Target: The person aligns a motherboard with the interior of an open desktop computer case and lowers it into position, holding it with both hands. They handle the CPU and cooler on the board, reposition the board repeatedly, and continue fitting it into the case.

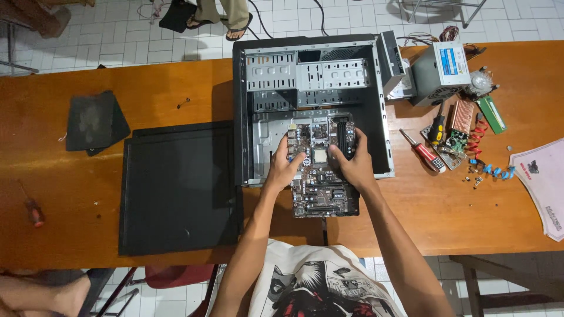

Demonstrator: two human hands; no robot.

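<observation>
At the centre of the frame both hands grip a dark motherboard, which lies half inside the open computer case and half over its lower edge onto the wooden table. The left hand curls over the board's left edge with fingers bent; the right hand clamps the right edge, fingers spread along it. To the left lies the flat black side panel. At upper right sits a grey power supply bearing a blue-and-white rectangular label. Below it lie a red-handled screwdriver and a green memory stick. A white paper sheet with dark print lies at the right edge.
</observation>
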